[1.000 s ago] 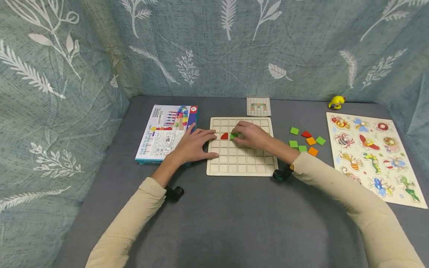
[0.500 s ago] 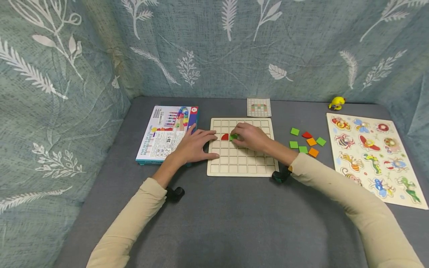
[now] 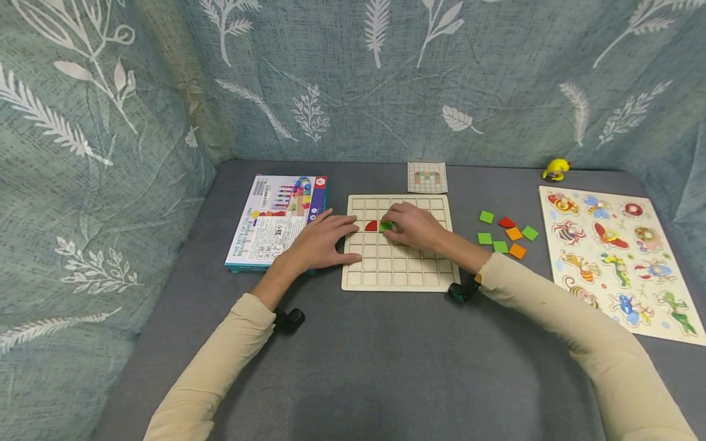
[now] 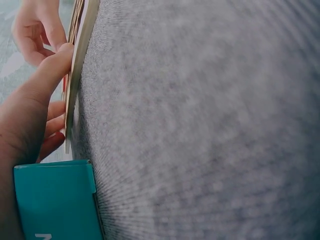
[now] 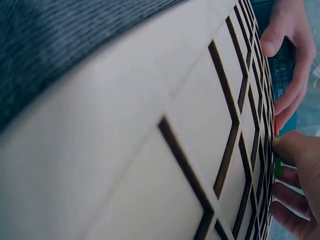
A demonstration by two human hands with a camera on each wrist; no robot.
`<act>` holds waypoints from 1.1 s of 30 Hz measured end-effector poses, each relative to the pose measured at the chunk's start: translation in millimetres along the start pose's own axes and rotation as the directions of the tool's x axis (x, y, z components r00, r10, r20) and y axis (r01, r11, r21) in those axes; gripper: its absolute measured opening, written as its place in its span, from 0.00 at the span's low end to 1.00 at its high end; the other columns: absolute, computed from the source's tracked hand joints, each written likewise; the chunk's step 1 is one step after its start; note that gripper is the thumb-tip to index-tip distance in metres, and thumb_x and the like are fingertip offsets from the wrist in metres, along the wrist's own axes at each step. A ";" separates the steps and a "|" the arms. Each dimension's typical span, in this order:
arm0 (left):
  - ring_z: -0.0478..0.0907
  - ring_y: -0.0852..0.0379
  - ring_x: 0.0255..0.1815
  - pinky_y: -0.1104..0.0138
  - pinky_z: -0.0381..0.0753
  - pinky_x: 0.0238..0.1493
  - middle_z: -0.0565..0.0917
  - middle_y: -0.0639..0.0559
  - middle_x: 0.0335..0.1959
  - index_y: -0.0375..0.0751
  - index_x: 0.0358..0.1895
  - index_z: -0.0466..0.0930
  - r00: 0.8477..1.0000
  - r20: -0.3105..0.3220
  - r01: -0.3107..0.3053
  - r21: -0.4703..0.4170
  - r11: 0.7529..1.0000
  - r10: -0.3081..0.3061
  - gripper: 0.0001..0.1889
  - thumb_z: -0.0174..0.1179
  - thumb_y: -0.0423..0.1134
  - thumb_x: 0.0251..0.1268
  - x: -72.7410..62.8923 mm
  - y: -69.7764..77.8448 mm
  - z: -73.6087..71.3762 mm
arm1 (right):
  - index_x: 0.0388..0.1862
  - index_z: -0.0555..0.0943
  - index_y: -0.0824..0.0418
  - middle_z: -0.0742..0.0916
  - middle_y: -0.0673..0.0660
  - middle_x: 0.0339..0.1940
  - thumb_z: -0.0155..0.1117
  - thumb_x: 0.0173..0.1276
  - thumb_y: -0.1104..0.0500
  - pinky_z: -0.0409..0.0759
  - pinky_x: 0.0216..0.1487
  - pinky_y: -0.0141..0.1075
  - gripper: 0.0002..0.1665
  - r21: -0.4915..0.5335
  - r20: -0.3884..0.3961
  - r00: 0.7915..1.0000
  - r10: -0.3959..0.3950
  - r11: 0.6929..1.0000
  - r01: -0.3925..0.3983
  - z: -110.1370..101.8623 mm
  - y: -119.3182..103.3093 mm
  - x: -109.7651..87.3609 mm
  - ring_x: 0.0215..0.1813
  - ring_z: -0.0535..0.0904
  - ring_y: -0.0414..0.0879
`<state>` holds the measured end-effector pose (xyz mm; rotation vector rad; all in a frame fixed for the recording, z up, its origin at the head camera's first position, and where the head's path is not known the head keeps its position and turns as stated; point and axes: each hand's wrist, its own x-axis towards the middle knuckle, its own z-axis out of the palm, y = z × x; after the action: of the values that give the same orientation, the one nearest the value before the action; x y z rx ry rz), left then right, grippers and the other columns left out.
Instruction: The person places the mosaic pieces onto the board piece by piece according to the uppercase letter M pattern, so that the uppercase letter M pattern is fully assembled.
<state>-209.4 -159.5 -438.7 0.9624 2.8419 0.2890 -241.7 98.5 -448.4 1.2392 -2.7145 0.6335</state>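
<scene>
A pale wooden grid board (image 3: 399,280) lies mid-table. At its left edge rests my left hand (image 3: 324,241), fingers and thumb spread and nearly straight, tips touching the rim. My right hand (image 3: 415,225) pinches a green square tile (image 3: 385,226) at the board's upper-middle cells; its fingers partly cover the tile. Directly left of that tile, a red quarter-round tile (image 3: 372,226) sits in a cell. The right wrist view shows the thumb (image 5: 287,145) against the green tile (image 5: 278,164), close over the grid.
Loose green, orange and red tiles (image 3: 500,246) lie right of the board. A pattern card (image 3: 427,177) lies behind it. A boxed bead set (image 3: 265,226) stands left, partly under the left forearm. Farther right are an insect puzzle board (image 3: 607,288) and a yellow toy (image 3: 556,169).
Both hands keep nearly the same place. The right fingers stay on the green tile with only slight shifts, and the whole head view drifts a little.
</scene>
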 end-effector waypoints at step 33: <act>0.66 0.50 0.72 0.54 0.71 0.67 0.69 0.49 0.72 0.44 0.70 0.67 0.998 0.028 -0.060 -0.094 0.994 0.063 0.37 0.58 0.61 0.63 0.4 2.0 -1.8 | 0.44 0.84 0.62 0.86 0.57 0.42 0.67 0.66 0.57 0.80 0.47 0.42 0.11 -0.003 0.034 0.999 -0.016 1.000 0.016 -0.4 3.0 5.6 0.44 0.80 0.51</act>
<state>-208.8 -158.0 -436.5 1.0279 2.7473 0.4054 -247.7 96.5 -447.7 1.2812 -2.7287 0.6118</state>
